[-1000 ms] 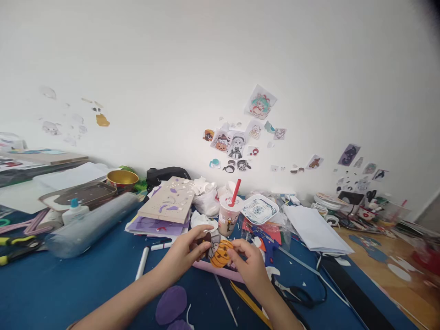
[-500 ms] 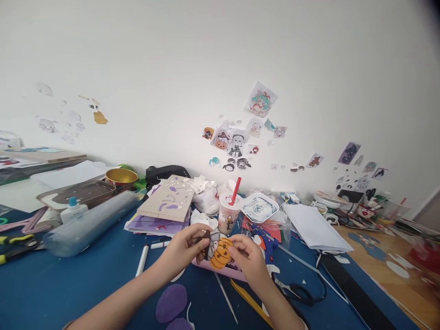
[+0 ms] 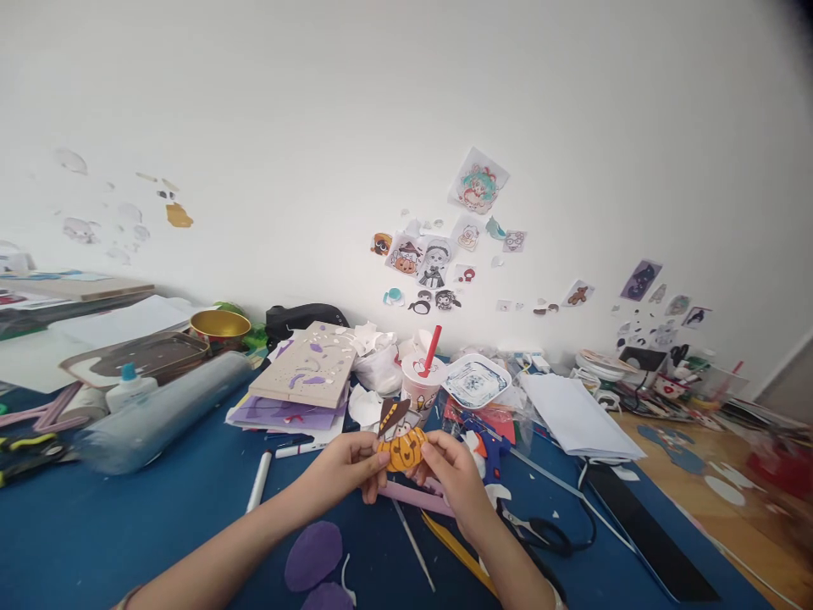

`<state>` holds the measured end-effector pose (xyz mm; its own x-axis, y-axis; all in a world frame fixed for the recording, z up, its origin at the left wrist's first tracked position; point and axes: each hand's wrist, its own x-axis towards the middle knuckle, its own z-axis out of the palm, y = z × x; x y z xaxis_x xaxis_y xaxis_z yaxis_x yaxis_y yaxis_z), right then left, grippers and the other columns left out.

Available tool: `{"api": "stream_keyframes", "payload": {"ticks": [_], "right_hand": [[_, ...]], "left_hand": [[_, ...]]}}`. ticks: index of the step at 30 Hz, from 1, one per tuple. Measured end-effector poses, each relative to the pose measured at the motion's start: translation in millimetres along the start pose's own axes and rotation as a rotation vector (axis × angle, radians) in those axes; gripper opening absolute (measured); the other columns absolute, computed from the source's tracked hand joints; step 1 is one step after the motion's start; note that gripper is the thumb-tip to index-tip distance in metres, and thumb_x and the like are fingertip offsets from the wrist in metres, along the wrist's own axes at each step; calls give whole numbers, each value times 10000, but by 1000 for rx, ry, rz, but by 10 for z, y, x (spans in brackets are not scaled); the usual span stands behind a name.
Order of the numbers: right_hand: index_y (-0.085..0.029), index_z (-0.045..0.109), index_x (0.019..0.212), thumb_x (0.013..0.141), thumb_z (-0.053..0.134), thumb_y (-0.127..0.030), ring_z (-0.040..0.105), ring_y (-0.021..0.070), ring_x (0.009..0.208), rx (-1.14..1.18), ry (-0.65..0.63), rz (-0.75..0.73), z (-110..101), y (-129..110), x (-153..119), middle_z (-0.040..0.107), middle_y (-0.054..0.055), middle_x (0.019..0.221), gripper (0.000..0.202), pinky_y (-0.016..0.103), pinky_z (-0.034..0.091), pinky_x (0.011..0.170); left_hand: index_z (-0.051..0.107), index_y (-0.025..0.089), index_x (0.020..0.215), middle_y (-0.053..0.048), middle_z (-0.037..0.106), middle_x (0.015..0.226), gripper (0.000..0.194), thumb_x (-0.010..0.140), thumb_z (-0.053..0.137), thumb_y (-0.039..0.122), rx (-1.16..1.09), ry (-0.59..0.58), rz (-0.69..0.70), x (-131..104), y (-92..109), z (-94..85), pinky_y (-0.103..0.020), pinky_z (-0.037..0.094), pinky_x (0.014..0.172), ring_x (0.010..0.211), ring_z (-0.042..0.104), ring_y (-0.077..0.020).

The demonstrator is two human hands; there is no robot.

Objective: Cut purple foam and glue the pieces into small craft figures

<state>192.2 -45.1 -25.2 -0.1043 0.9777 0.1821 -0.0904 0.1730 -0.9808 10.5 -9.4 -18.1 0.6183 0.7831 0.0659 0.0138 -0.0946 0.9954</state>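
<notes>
A small pumpkin cutout (image 3: 402,447) with a brown witch hat and a pale face is held upright between my two hands, above the blue table. My left hand (image 3: 353,464) pinches its left edge between thumb and fingers. On the opposite edge, my right hand (image 3: 450,468) grips the orange part the same way. Just behind the cutout stands a drink cup (image 3: 420,379) with a red straw. Below my hands lies a pink tray or case (image 3: 416,496), partly covered by them. Two purple oval pieces (image 3: 313,555) rest on the table near my left forearm.
Scissors (image 3: 539,532), a blue glue gun (image 3: 492,445) and a yellow strip (image 3: 457,555) lie to the right. On the left are a white marker (image 3: 259,481), a clear plastic roll (image 3: 165,411) and a glue bottle (image 3: 130,388). Paper drawings (image 3: 435,261) are stuck on the wall.
The cutout has been turned upright and faces me, its hat now showing at the top. My left hand has shifted its hold to the pumpkin's left edge. The view has moved slightly.
</notes>
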Motion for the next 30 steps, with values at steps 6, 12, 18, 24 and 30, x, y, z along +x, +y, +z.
{"api": "stream_keyframes", "payload": {"ticks": [6,12,18,24,30], "right_hand": [[-148,575,786,747,616,-446,518,90,514,143,-87,94,-34,-90,-38,631,10,607,304,212,379,529],[-174,543,746,740,578,-514,510,112,508,-58,-22,15,-45,-13,2,607,-1,580,342,231,382,517],[-190,531,712,797,459,-445,486,138,494,-493,212,-72,-236,8,41,528,-15,518,278,246,359,510],[-220,585,748,799,433,-302,528,169,588,-1109,328,3,-334,14,45,602,5,596,180,246,279,497],[-220,571,751,818,411,-295,526,161,580,-1165,304,30,-300,11,51,577,-7,573,189,236,265,485]], "left_hand": [[545,126,647,1,610,553,362,759,581,469,-34,-106,7,-54,96,-15,-202,432,489,449,559,-85],[519,151,664,16,589,551,402,754,525,543,105,-41,-7,-22,103,-25,-210,430,481,458,550,-99],[605,184,822,-8,646,667,257,817,434,376,924,-63,-154,-93,261,-279,-211,402,483,518,574,-130],[629,180,772,-83,662,801,175,603,596,146,1238,-12,-256,-200,202,-344,-302,409,609,804,611,-294],[570,165,848,-109,619,975,274,591,545,72,1257,-41,-197,-243,144,-297,-297,396,652,883,584,-273]]}}
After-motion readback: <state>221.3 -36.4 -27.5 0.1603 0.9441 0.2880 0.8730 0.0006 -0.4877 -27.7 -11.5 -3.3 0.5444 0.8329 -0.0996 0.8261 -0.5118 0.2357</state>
